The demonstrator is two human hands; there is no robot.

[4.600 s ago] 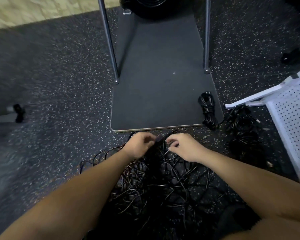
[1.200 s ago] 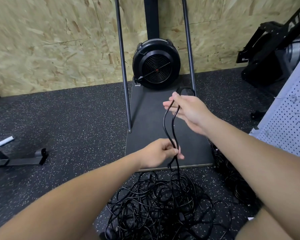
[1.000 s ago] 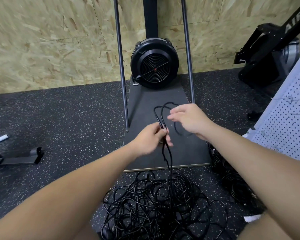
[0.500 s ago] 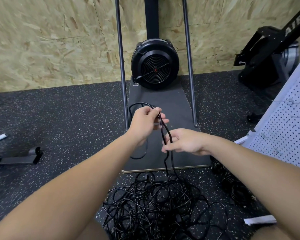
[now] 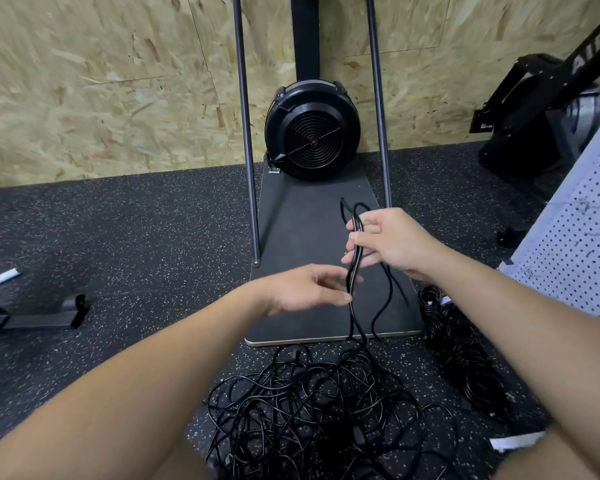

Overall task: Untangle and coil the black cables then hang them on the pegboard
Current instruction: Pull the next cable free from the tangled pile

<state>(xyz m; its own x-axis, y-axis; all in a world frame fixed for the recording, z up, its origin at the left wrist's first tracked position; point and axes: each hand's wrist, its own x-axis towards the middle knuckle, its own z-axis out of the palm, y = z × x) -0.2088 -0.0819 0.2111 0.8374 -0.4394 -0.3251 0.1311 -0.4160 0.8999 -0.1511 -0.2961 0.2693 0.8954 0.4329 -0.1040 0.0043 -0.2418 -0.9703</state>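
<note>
My right hand (image 5: 392,242) is raised over the dark platform (image 5: 312,244) of the exercise machine, its fingers (image 5: 359,237) curled round a few gathered loops of one black cable (image 5: 354,258). The loops poke up above my knuckles and the strands hang down from the hand. My left hand (image 5: 302,289) is lower and just left of those strands, fingers loosely spread; its fingertips touch the hanging cable but I cannot tell that they pinch it, so I would call that hand released.

The strands drop past the front edge of the platform into the tangled pile of black cables (image 5: 312,410) on the speckled rubber floor (image 5: 136,244), between my forearms. To the right of the pile, beside the platform's right corner, lies a heap of coiled cables (image 5: 465,355). The white pegboard (image 5: 582,244) leans at the far right, with no cable that I can see hung on it.

Behind the platform stands the round black fan housing (image 5: 312,133) between two upright metal poles (image 5: 246,133), against a chipboard wall (image 5: 101,81).
</note>
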